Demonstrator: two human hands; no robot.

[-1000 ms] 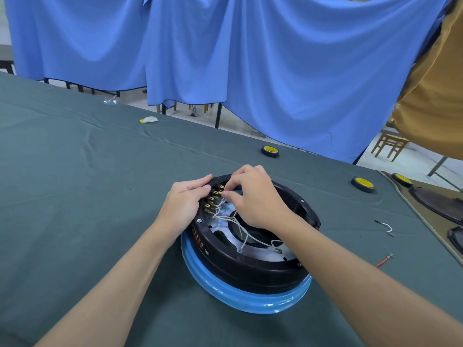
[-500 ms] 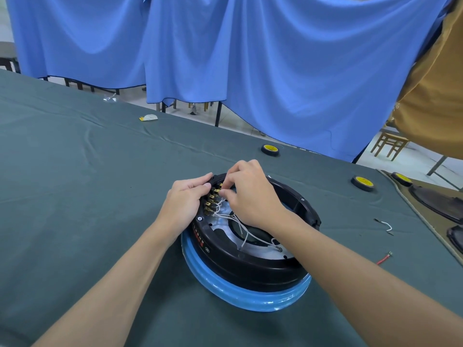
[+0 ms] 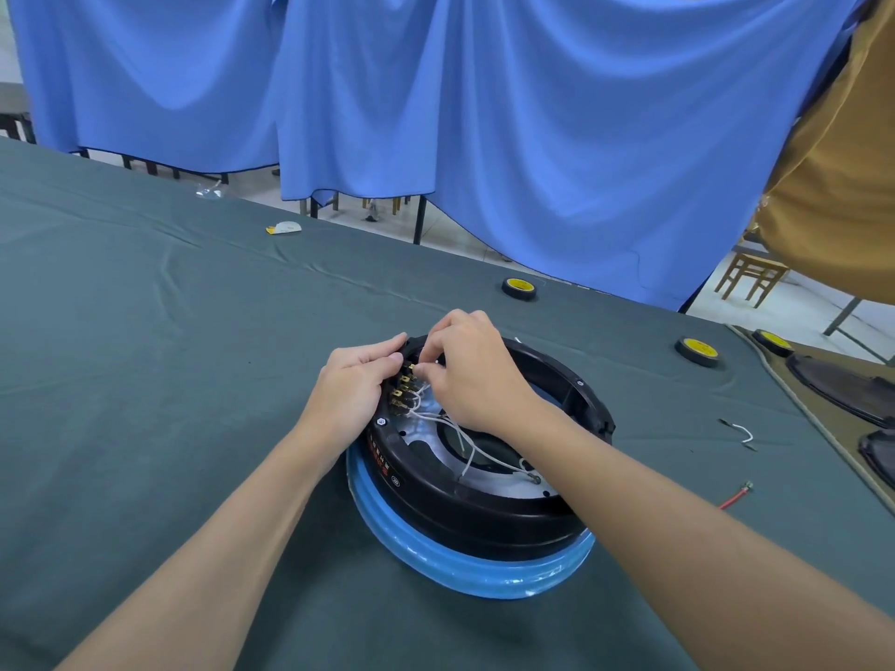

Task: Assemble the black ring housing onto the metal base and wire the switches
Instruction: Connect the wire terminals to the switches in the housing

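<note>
- Nearest, two bare forearms reach in from the bottom edge over a dark green cloth-covered table (image 3: 145,380).
- Just beyond them sits the black ring housing (image 3: 484,515), resting on the metal base (image 3: 426,438), whose silvery plate shows inside the ring; a blue film-wrapped rim (image 3: 436,559) bulges out beneath the housing.
- White wires (image 3: 484,452) run across the plate from a terminal at the near right up to a column of brass-tabbed switches (image 3: 402,387) on the housing's inner left wall.
- At that spot the left hand (image 3: 353,385) cups the housing's outer wall, fingers curled closed against it beside the switches.
- Meeting it, the right hand (image 3: 477,375) pinches thumb and forefinger narrowly at the topmost switch tab; whether a wire end sits in that pinch is too small to tell.
- Off to the right lie a loose white wire (image 3: 741,432) and a red wire (image 3: 733,496), well apart from the housing.
- Farther back, yellow-and-black tape rolls (image 3: 519,288) stand on the cloth.
- Behind everything hangs a blue curtain (image 3: 484,113).
</note>
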